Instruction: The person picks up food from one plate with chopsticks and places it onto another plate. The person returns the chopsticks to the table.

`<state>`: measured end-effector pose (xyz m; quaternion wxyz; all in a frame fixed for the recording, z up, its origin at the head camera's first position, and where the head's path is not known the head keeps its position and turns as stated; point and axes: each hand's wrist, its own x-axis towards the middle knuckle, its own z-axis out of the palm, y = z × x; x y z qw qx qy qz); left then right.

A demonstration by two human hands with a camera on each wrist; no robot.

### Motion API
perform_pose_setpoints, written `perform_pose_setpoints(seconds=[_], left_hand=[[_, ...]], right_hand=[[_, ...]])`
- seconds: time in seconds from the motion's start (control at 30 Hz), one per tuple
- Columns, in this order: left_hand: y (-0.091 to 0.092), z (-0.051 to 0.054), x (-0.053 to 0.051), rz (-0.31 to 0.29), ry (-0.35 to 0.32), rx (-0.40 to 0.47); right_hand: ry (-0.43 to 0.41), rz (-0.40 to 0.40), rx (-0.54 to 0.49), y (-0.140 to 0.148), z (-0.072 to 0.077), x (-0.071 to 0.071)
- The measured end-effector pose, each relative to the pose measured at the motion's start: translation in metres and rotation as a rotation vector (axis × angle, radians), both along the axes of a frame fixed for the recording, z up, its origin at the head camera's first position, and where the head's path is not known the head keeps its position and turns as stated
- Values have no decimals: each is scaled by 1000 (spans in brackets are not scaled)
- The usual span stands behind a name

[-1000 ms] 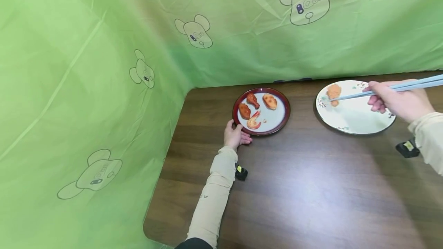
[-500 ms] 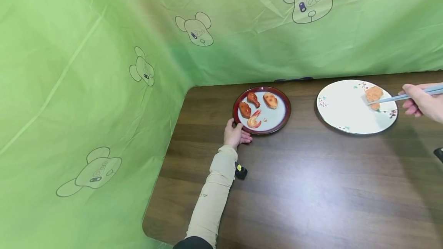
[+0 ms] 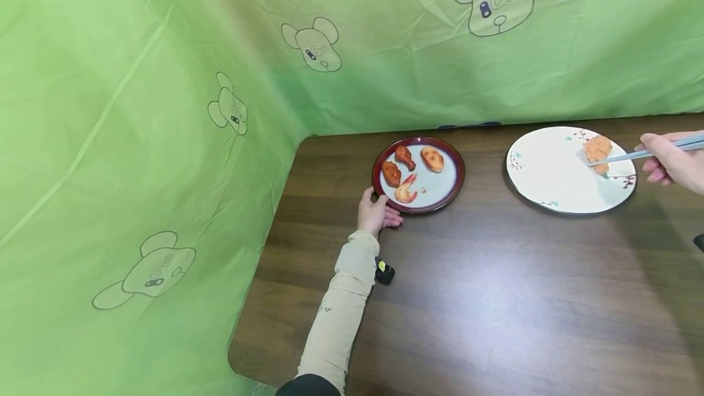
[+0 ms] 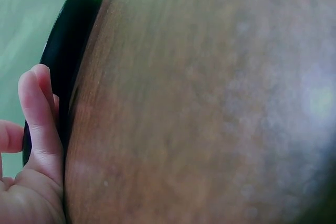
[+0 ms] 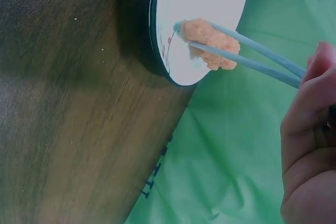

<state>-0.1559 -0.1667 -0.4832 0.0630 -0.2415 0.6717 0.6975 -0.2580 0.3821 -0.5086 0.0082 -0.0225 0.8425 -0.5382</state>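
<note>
At the lower left rim of a round plate (image 3: pixel 442 185) with a dark red border, my left hand (image 3: pixel 371 214) grips the edge. A drumstick (image 3: pixel 404 157), a shrimp (image 3: pixel 406 189), a brown glazed piece (image 3: pixel 391 173) and a golden-brown oval piece (image 3: pixel 432 159) lie on that plate. My right hand (image 3: pixel 672 164) holds light blue chopsticks (image 3: pixel 627 155). Their tips lie on either side of an orange-brown breaded food piece (image 5: pixel 212 43) over the right end of a white oval plate (image 3: pixel 555 176). Whether the piece touches the plate, I cannot tell.
Both plates stand near the back edge of a brown wooden table (image 3: pixel 467 298). A green cloth (image 3: pixel 385 90) printed with bear heads hangs behind the table and along its left side. Light glares off the tabletop.
The right hand has moved right with the chopsticks, and the breaded piece has gone from the oval plate's left side to its right end. The left hand stays at the round plate's rim.
</note>
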Motion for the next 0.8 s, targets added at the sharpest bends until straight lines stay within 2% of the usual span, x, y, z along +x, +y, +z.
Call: perform_pose_setpoints(seconds=[0.1, 0.2, 0.27, 0.33, 0.43, 0.5, 0.57, 0.77, 0.8], left_hand=[[1, 0, 0, -2, 4, 0], [1, 1, 0, 0, 3, -4], [1, 1, 0, 0, 2, -8], [1, 1, 0, 0, 2, -9], [1, 1, 0, -1, 1, -4], [2, 1, -1, -4, 0, -3], [3, 2, -1, -8, -1, -5], [3, 4, 0, -8, -5, -20], [3, 4, 1, -6, -5, -19]], right_hand=[[3, -7, 12, -12, 18, 10], [-29, 20, 2, -27, 43, 22], [-53, 19, 6, -32, 49, 26], [-68, 21, -1, -27, 42, 21], [-60, 1, 4, -11, 19, 10], [-57, 13, -11, -5, 15, 7], [-79, 26, -12, -11, 28, 14], [-70, 26, -17, -55, 93, 51], [-60, 20, -20, -47, 83, 44]])
